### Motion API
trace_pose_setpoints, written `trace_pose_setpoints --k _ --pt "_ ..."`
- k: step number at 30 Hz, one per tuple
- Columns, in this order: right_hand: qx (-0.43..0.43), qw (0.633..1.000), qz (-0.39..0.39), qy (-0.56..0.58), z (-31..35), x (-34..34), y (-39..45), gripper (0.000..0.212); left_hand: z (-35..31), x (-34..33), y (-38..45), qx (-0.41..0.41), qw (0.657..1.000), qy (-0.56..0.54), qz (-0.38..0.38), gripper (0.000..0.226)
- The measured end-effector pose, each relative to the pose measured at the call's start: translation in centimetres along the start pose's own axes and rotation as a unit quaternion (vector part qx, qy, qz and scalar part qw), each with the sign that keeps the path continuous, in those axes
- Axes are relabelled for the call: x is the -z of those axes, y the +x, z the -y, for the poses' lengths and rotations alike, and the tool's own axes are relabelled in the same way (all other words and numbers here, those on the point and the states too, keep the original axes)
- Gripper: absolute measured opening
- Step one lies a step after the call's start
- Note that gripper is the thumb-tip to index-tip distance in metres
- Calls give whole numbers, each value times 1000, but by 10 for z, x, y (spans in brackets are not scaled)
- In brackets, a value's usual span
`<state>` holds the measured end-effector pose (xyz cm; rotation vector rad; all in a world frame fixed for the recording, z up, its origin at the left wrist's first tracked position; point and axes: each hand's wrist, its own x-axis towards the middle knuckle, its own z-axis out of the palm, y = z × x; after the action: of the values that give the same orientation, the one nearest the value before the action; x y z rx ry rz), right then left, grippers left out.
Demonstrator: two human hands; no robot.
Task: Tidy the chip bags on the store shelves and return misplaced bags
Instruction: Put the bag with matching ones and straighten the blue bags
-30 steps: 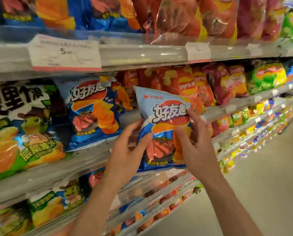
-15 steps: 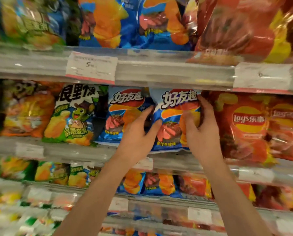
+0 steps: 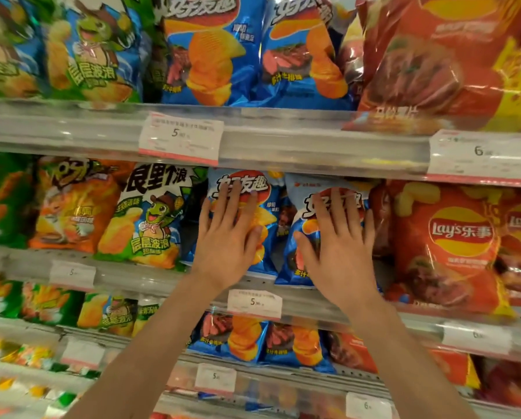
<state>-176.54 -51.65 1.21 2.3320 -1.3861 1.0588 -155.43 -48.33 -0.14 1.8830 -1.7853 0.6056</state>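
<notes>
Left hand (image 3: 227,234) flat, fingers straight, pressing one blue chip bag (image 3: 247,219); right hand (image 3: 335,237) likewise spread flat on its neighbour, the second blue bag (image 3: 301,261). Probably pushing both upright and flush on the middle shelf (image 3: 162,279). Beside them, red "Lay's" bags (image 3: 452,246); price tag (image 3: 254,303) below reading "5".

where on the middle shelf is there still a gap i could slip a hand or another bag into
Two dark gaps show. One lies between the right blue bag under the right hand and the red Lay's bag. A narrower one lies between the green crocodile bag and the left blue bag under the left hand. Further left the bags overlap tightly.
</notes>
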Motion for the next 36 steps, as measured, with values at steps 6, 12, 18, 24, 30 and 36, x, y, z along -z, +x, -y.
trace_pose_setpoints --k 6,12,18,24,30,36 --pt "-20 998 30 -42 5 -13 -1 71 2 -1 -6 -4 999 0 46 70" --pt "-35 996 52 -61 9 -16 2 75 2 3 -4 16 998 -41 48 71" --pt "-47 996 58 -54 10 -15 -1 81 4 11 -3 20 997 -58 51 74" --pt "-50 995 52 -75 12 -21 -1 81 7 1 -7 -20 999 40 9 75" --pt "-41 995 37 -80 10 -24 -2 81 8 -4 -5 -28 999 15 4 77" --pt "-50 995 43 -69 11 -22 -1 83 7 0 -6 -22 999 -28 4 74"
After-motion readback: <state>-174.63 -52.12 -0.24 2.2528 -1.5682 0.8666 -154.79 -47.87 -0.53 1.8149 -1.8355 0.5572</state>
